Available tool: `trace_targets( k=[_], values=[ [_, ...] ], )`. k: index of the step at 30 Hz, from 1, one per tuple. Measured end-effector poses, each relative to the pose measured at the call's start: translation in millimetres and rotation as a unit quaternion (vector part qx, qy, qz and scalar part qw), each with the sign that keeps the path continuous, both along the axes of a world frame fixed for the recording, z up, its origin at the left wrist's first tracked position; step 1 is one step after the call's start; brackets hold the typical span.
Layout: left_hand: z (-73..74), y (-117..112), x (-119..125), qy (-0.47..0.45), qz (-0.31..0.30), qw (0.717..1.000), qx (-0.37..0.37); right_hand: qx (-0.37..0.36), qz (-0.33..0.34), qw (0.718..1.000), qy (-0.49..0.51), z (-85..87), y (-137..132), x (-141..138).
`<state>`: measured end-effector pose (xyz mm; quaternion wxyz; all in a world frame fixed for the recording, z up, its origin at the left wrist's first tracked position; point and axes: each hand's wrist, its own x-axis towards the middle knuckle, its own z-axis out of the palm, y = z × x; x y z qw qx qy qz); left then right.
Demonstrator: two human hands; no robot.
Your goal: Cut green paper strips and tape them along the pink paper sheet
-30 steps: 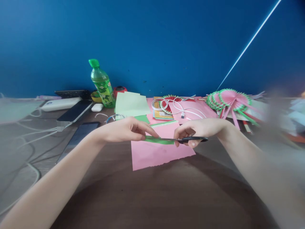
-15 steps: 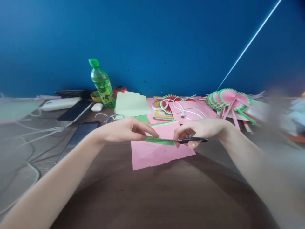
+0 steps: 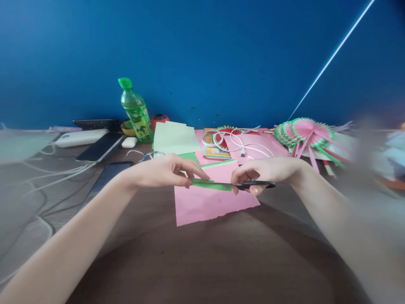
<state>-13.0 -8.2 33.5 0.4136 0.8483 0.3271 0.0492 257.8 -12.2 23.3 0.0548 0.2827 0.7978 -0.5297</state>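
My left hand (image 3: 172,171) pinches the left end of a folded strip of green paper (image 3: 218,186) between thumb and fingers. From the other side my right hand (image 3: 251,175) grips black-handled scissors (image 3: 259,184), their blades pointing left along the green paper. How far apart the blades are is hard to see edge-on. Both hands hover over a pink sheet of paper (image 3: 202,207) with a ragged front edge, which lies on the dark table (image 3: 196,261).
Behind are pale green paper (image 3: 175,139), a coiled white cable (image 3: 232,141) and a green bottle (image 3: 136,109). At left lie phones (image 3: 101,147), a white power bank (image 3: 82,137) and cords. A pink-and-green paper fan (image 3: 306,133) sits at right.
The scissors and green paper have shifted very slightly upward, and the green paper below the blades shows a little less. Both hands keep their grip; nothing else has visibly moved.
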Motion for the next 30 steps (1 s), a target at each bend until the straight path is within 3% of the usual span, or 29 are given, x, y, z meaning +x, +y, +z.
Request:
trace_targets(
  k=[13,27,30],
  values=[
    [1.7,-0.1,0.7,0.006,0.007,0.999,0.040,-0.036,-0.020,0.999,0.018,-4.7,2.1,3.0],
    [2.2,-0.6,-0.1,0.011,0.011,0.999,0.035,-0.029,-0.015,0.999,0.012,-4.5,2.9,3.7],
    [2.8,-1.4,0.0,0.009,0.034,0.998,0.048,-0.014,-0.018,1.000,0.008,-5.2,3.2,4.4]
  ],
)
